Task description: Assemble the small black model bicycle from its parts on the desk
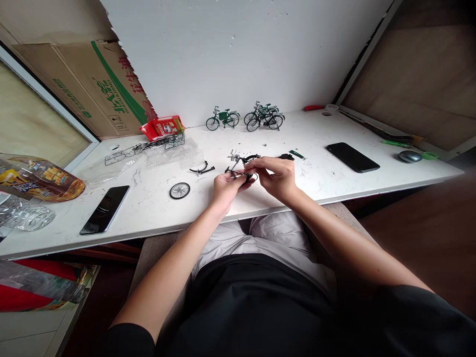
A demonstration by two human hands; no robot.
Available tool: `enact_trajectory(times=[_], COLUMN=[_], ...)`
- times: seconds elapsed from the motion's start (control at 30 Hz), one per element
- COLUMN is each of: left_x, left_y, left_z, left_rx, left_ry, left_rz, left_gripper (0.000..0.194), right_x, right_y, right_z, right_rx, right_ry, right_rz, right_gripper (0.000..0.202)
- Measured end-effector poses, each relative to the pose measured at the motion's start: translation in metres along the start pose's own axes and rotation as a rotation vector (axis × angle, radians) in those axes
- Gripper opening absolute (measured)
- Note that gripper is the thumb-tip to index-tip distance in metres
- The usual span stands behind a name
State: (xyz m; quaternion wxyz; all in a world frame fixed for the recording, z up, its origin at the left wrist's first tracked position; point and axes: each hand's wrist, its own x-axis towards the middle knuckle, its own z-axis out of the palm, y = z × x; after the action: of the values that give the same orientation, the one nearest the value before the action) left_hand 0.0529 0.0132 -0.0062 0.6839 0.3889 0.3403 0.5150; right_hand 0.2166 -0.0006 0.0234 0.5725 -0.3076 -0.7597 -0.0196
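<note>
Just above the table's front edge, my left hand (226, 191) is closed on a small black model bicycle frame (231, 172), gripping it between thumb and fingers. My right hand (278, 177) pinches the same frame from the right; its fingertips hide the exact spot they hold. Behind the hands lie silver handlebars (235, 156) and a dark curved part, partly covered. To the left, a loose spoked wheel (180, 191) lies flat, and beyond it are black curved mudguard-like pieces (203, 169). Small green and black parts (297, 154) lie past my right hand.
Assembled green model bicycles (223, 119) stand along the white back panel. A red packet (163, 128), plastic bags and a parts sprue (143, 148) lie back left. Phones lie at left (105, 210) and right (352, 156). Bottles (44, 177) are far left; a silver mouse-like object (409, 156) is far right.
</note>
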Motion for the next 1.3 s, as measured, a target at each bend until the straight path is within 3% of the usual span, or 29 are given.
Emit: enact_trajectory(times=[0.27,0.67,0.97,1.13,1.3], left_x=[-0.001,-0.001,-0.004,-0.002,-0.001], left_y=[0.003,0.001,0.004,0.003,0.002], left_z=[0.003,0.002,0.004,0.004,0.003], left_rx=[0.006,0.012,0.013,-0.018,-0.026], left_ry=[0.04,0.024,0.027,0.038,0.04], left_rz=[-0.014,0.015,0.006,0.014,0.002], left_gripper=[0.019,0.021,0.019,0.021,0.025], right_x=[0.001,0.001,-0.007,-0.005,0.002], right_y=[-0.001,0.001,0.008,0.008,0.0], right_z=[0.001,0.001,0.001,-0.002,-0.003], right_rx=[-0.062,-0.139,-0.137,-0.05,0.037], right_ry=[0.019,0.056,0.04,-0.045,-0.006], right_rz=[-0.064,-0.026,-0.001,-0.002,0.093], right_gripper=[0.03,0.01,0.019,0.028,0.02])
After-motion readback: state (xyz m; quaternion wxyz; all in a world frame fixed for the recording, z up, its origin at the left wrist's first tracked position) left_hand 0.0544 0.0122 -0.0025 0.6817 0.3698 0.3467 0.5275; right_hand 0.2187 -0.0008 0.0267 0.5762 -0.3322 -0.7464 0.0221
